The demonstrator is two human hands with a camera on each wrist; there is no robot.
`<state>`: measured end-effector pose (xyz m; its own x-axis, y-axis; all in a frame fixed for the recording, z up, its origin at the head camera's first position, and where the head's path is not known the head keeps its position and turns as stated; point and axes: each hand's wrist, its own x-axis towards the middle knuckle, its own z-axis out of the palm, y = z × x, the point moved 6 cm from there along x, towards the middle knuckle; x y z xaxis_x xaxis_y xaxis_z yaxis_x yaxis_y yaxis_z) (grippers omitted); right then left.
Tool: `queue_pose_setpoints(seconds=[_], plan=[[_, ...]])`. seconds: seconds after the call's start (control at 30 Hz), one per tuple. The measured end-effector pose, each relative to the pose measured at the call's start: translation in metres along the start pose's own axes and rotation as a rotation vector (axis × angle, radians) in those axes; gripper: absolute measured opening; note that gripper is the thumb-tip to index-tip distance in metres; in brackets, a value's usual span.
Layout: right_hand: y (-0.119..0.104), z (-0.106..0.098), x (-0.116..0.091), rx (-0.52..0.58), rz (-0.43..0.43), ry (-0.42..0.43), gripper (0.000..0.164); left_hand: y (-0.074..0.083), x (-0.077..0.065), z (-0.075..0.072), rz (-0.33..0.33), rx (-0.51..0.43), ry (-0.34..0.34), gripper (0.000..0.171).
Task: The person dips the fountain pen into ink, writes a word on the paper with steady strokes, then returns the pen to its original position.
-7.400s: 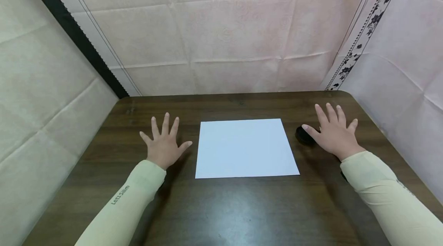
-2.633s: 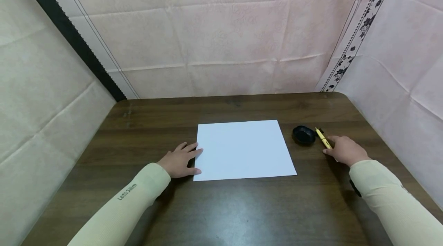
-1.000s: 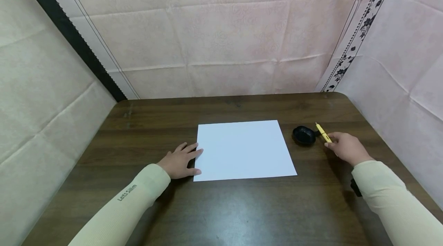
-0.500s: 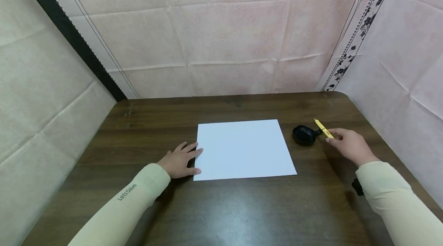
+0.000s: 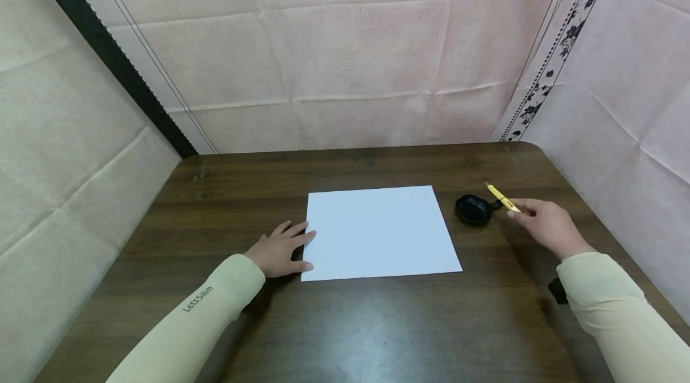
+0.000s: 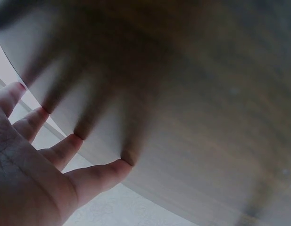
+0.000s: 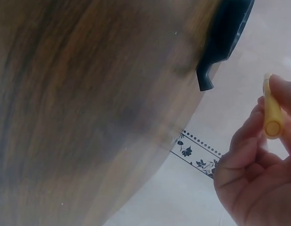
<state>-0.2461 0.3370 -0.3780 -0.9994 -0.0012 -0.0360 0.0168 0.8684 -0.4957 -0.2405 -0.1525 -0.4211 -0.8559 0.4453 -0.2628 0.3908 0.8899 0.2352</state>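
A blank white sheet of paper lies flat on the brown wooden table. My left hand rests at its left edge, fingers spread and extended, with the thumb tip and a fingertip over the paper. The left wrist view shows that hand's fingertips pressed down on the surface. Over on the right, my right hand pinches a yellow pen between thumb and fingers. The pen's narrow tip points away and to the left; its round rear end faces the right wrist camera, above the curled fingers.
A small black dish with a short handle stands right of the paper, its handle overlapped by the pen in the head view. Pale patterned cloth hangs behind the table and on both sides.
Both hands were spread flat at first. My left hand moved right onto the paper's edge; my right hand took hold of the pen and lately lifted it slightly, its tip swinging left.
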Motion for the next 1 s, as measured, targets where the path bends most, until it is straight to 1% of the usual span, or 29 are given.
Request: queue_pose_setpoints(seconds=[0.33, 0.53, 0.7, 0.83, 1.0], plan=[[-0.0022, 0.0011, 0.0, 0.016, -0.012, 0.024, 0.048, -0.0001, 0.0, 0.0002, 0.001, -0.002, -0.007, 0.073], [-0.0029, 0.0022, -0.001, 0.047, -0.007, 0.016, 0.05, -0.0005, 0.0008, 0.0002, -0.009, 0.0, -0.012, 0.073], [-0.004, 0.0016, -0.0018, 0.051, -0.001, 0.014, 0.052, -0.0007, 0.0019, 0.0005, -0.013, 0.006, -0.016, 0.074], [-0.0057, 0.0, -0.0027, 0.056, -0.006, 0.032, 0.05, -0.0015, 0.0027, 0.0011, -0.014, 0.009, -0.017, 0.074], [-0.0057, -0.0011, -0.004, 0.073, 0.011, 0.05, 0.047, -0.0016, 0.0025, 0.0011, -0.007, 0.007, -0.013, 0.074]])
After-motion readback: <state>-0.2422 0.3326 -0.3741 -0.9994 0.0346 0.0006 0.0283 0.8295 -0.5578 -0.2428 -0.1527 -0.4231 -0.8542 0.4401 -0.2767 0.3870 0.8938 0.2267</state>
